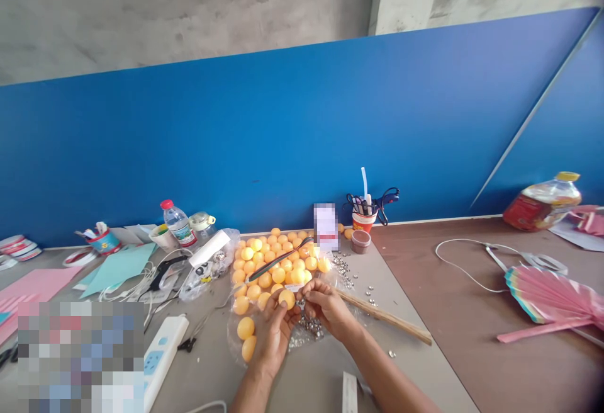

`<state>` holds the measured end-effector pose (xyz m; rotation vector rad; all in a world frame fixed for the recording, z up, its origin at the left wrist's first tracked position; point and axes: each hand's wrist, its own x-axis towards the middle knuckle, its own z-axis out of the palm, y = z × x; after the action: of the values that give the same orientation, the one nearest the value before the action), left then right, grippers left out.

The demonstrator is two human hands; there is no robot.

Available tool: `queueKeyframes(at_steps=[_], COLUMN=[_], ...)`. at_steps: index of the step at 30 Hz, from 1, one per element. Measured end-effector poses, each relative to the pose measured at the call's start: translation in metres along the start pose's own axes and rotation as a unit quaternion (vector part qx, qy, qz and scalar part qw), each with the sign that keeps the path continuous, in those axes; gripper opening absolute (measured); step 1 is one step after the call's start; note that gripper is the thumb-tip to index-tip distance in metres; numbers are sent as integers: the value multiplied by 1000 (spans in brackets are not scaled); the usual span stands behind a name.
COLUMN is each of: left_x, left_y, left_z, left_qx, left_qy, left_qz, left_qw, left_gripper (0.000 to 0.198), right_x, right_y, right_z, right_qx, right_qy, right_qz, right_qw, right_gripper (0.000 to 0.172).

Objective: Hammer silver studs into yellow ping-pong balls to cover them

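My left hand is closed around an orange ping-pong ball, held between thumb and fingers. Close beside it, my right hand has its fingers pinched together at a small shiny metal piece, whose exact kind is too small to tell. Under and behind both hands spreads a clear plastic bag with many more orange balls on it. A heap of small silver metal pieces lies just below my right hand, and others are scattered to its right.
A black-handled slim tool rests across the balls. Thin wooden sticks lie at the right. Behind are a small lidded tub and a cup of tools. A power strip, cables and a bottle are leftward; a pink fan is rightward.
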<state>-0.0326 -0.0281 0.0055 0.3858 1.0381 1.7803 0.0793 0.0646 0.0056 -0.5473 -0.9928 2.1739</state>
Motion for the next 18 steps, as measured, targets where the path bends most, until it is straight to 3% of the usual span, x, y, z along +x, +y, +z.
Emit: queueKeyframes(at_steps=[8,18], left_x=[1,1], left_y=[-1,0], left_z=[-2,-4], left_qx=[-11,-25], left_qy=[10,-47], left_qz=[-11,-10], left_qw=[1000,999], left_gripper=[43,41], right_x=[1,-6], right_y=[0,-3], right_z=[2,7], right_qx=[-7,-24], right_qy=[6,-67], right_qz=[-37,21], right_qw=[999,997], right_gripper=[37,33])
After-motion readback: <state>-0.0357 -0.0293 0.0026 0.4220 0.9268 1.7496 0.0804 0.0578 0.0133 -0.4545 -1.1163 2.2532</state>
